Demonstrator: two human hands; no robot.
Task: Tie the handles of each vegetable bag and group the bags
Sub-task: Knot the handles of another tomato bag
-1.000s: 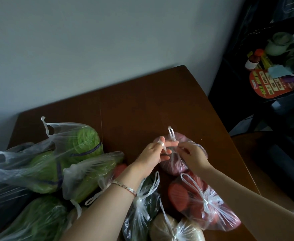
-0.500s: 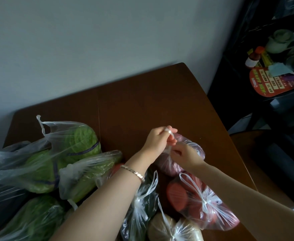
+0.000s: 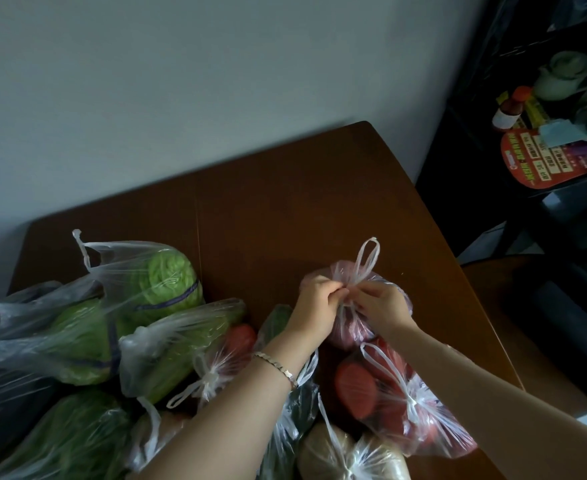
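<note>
Left hand [image 3: 316, 303], lower than half a second ago, meets right hand [image 3: 384, 303] at the neck of the clear plastic bag of purplish produce [image 3: 349, 332] on the brown wooden table [image 3: 285, 209], both pinching its white handles [image 3: 366, 261]: knot likely tightening.

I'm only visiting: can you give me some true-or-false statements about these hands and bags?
1. Both the left hand and the right hand pinch the pink bag by its handles. True.
2. The bracelet is on the right wrist. False: it is on the left wrist.
3. The cabbage bag is knotted shut. False: its mouth gapes, with one handle sticking up loose.
4. The red vegetable bag by the right forearm is tied. True.
</note>
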